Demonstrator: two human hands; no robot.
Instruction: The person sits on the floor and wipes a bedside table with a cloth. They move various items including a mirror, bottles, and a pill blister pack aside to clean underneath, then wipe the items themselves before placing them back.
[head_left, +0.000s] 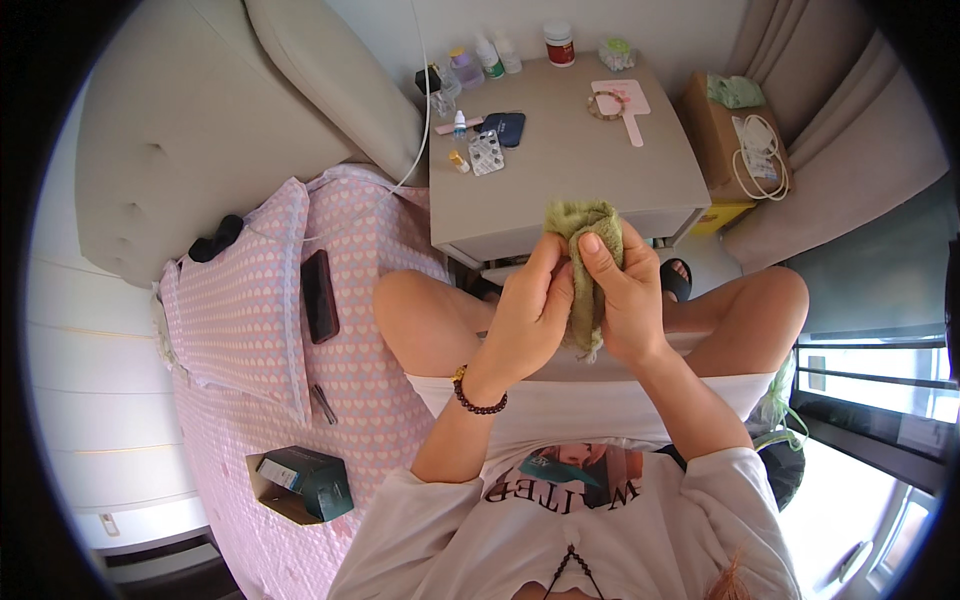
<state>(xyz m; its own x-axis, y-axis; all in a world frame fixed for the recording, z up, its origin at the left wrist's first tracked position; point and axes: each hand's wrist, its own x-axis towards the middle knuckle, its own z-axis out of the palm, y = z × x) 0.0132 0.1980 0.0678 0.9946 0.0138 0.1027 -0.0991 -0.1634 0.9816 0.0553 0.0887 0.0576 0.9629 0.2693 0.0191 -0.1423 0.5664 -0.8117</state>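
Observation:
A green fuzzy cloth is bunched up between my two hands, over my lap and in front of the bedside table. My left hand grips its left side, thumb and fingers pinching the fabric. From the right, my right hand holds it too, with the thumb pressed on top of a fold. The lower end of the cloth hangs down between my palms. Whether something is wrapped inside the cloth cannot be seen.
The bedside table carries bottles, a blister pack, a dark blue pouch and a pink hand mirror with a bracelet. On the bed lie a smartphone and an open dark green box. A cardboard box stands right.

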